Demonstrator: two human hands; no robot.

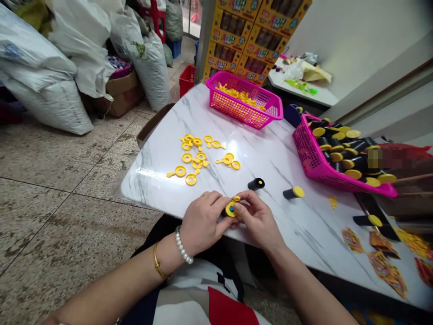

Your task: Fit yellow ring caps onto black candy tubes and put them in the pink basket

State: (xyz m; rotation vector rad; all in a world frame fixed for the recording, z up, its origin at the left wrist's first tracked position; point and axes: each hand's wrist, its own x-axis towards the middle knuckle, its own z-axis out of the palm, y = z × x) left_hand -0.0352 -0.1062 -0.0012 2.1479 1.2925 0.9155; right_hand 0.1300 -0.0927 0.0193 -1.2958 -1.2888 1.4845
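Left hand (202,220): fingers closed on a small black tube, mostly hidden, held at the near edge of the worktop (270,153). Right hand (256,215): fingers pinched on a yellow cap (231,208) set at the tube's end. Loose yellow rings (198,158) are scattered beyond. Two black tubes (256,183) are laid nearby. A pink basket (313,163) of capped tubes is placed right.

Both hands, the left hand (203,221) and the right hand (256,217), are pinching a small yellow-capped black tube (230,209) together at the marble table (270,153) edge, near scattered yellow rings (198,158).
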